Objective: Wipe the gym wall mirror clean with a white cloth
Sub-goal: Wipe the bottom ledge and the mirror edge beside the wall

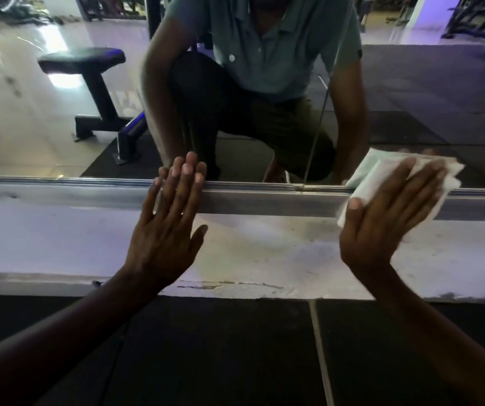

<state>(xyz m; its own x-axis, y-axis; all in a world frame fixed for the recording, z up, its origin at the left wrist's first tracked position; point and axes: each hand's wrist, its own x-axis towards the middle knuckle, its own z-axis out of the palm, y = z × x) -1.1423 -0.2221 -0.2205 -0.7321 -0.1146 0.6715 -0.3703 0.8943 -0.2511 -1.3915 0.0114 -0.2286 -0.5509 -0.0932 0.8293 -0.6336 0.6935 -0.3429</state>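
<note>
Mirror [59, 112]: wall-mounted, fills the far half of the view; its lower edge meets a metal frame rail [264, 197] running the full width.

Bench [89, 71]: dark padded seat on a black post, seen only as a reflection at far left, standing on pale glossy floor.

Left hand [165, 227]: fingers straight and close together, flat against the wall, tips crossing the rail and touching the bottom of the glass; thumb spread to the right. It holds nothing.

Reflected person: crouched, grey-green polo shirt, centre of the glass, between the two hands.

Vertical seam [317, 124]: thin joint in the glass, just left of the cloth, reaching down to the rail.

White cloth [367, 177]: folded, pressed against the lower edge of the mirror and over the rail, at right.

Right hand [390, 218]: fingers straight, slightly fanned, pressing flat on the cloth; thumb laid along the cloth's left edge.

Pale wall strip [264, 244]: scuffed, below the rail, open between the hands.

Dark floor mat [206, 347]: nearest, with a seam at right of centre.
</note>
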